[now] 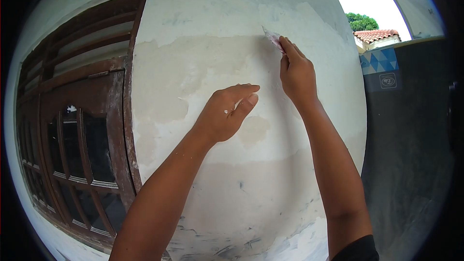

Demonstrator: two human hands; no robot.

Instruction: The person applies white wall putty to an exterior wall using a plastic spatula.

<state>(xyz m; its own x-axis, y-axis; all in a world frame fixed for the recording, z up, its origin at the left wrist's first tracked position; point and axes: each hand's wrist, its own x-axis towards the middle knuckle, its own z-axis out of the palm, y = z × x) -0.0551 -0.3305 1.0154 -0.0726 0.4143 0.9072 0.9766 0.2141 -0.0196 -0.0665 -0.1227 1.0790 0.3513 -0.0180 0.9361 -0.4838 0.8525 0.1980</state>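
Observation:
My right hand (296, 72) is raised against a patchy plastered wall (217, 63) and grips a small flat scraper blade (271, 37), whose edge lies on the plaster. My left hand (227, 112) hovers lower and to the left, close to the wall, fingers loosely curled with thumb and forefinger nearly pinched; a white fleck of plaster sticks to it. Whether it holds anything I cannot tell.
A dark brown wooden window frame (87, 130) with glass panes stands left of the wall section. To the right runs a dark grey wall (411, 130) with a blue patterned panel (379, 60). Trees and a tiled roof (374, 35) show beyond.

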